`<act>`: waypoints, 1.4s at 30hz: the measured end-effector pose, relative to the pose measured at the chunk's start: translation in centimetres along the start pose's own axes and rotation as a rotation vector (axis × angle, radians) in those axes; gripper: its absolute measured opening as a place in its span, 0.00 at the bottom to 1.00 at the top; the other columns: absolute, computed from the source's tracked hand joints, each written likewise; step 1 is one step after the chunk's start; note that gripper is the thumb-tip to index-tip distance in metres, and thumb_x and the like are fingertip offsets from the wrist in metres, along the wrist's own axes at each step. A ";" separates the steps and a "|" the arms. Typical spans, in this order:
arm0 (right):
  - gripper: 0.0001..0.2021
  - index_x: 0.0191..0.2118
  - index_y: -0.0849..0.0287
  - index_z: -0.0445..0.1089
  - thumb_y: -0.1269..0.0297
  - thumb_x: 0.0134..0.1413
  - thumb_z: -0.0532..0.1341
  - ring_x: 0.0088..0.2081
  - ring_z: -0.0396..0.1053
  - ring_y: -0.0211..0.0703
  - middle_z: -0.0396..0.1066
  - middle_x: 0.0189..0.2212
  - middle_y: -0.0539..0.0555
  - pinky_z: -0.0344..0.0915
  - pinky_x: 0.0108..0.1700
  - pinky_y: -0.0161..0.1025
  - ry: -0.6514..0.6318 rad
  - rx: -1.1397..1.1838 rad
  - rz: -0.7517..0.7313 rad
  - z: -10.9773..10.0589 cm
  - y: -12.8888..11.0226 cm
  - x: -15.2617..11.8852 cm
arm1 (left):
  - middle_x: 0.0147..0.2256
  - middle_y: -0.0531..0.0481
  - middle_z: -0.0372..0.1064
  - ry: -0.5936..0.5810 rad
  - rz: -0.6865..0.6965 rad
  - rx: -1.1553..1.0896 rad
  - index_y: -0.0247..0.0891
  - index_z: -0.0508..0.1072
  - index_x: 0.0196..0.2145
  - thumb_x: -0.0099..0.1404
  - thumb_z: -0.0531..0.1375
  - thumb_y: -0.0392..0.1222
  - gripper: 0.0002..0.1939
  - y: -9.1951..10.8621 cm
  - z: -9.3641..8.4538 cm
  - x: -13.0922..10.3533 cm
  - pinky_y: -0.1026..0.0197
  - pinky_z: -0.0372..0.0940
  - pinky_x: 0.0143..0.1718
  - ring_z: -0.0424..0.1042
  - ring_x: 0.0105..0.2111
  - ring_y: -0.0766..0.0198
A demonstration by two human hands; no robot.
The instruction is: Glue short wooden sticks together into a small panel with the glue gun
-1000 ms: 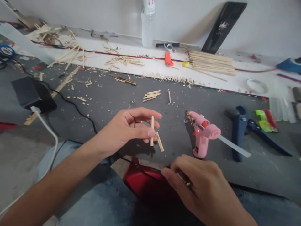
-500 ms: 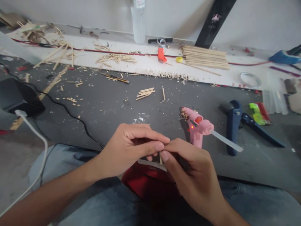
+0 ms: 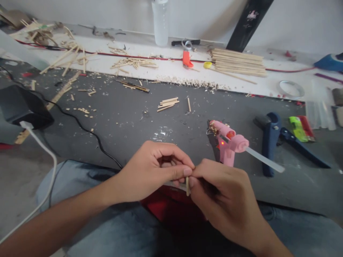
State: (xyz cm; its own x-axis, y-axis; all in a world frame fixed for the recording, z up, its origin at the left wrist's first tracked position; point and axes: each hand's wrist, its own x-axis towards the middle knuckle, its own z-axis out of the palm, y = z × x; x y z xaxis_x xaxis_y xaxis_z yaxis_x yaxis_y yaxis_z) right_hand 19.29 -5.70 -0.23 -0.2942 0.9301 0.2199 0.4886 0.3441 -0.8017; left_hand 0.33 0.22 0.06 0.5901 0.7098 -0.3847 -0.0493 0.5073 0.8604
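My left hand (image 3: 160, 171) and my right hand (image 3: 223, 200) meet fingertip to fingertip at the table's near edge, above my lap. A short wooden stick (image 3: 188, 187) points down between them, pinched by the thumbs and forefingers; its upper end is hidden by the fingertips. Just beyond my right hand stands a pink glue gun (image 3: 227, 144) with a lit red light and a clear glue stick in its back. Several cut sticks (image 3: 168, 103) lie in a small group farther out, with one single stick (image 3: 189, 104) beside them.
A blue-handled cutter (image 3: 271, 142) and a green and red lighter (image 3: 302, 128) lie at the right. Long sticks (image 3: 238, 62) are stacked at the back near a bottle (image 3: 160, 23). A black adapter (image 3: 24, 107) and cables occupy the left. A utility knife (image 3: 134, 86) lies among scraps.
The whole view has shifted slightly. My hands stay together, and more of the short stick now shows below the fingertips. The right hand has turned a little.
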 end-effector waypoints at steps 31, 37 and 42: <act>0.22 0.24 0.59 0.58 0.59 0.73 0.58 0.21 0.54 0.28 0.60 0.20 0.45 0.47 0.23 0.33 -0.298 0.165 0.092 0.1 0.1 -1.4 | 0.29 0.53 0.77 0.161 0.644 0.099 0.42 0.85 0.37 0.65 0.70 0.31 0.07 0.2 -1.3 0.2 0.73 0.73 0.26 0.75 0.25 0.71; 0.04 0.40 0.57 0.70 0.67 0.68 0.59 0.24 0.59 0.28 0.68 0.28 0.45 0.55 0.26 0.30 0.145 0.087 0.034 -0.6 -0.1 -0.5 | 0.28 0.55 0.76 0.087 0.439 0.119 0.42 0.84 0.36 0.64 0.71 0.32 0.06 0.2 -0.3 -0.4 0.76 0.72 0.27 0.75 0.24 0.74; 0.04 0.40 0.56 0.70 0.69 0.68 0.60 0.27 0.64 0.28 0.68 0.27 0.44 0.58 0.29 0.29 0.044 0.157 -0.002 -0.1 0.1 -0.2 | 0.30 0.55 0.77 0.088 0.400 0.205 0.42 0.85 0.35 0.63 0.71 0.33 0.05 0.0 -0.1 -0.4 0.76 0.73 0.29 0.76 0.26 0.74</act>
State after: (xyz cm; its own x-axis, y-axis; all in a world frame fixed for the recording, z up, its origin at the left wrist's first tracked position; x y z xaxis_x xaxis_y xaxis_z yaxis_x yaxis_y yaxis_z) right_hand 19.47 -5.81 -0.32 -0.2568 0.9353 0.2434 0.3531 0.3252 -0.8773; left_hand 0.03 -0.04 0.21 0.4859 0.8735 -0.0283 -0.0935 0.0841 0.9921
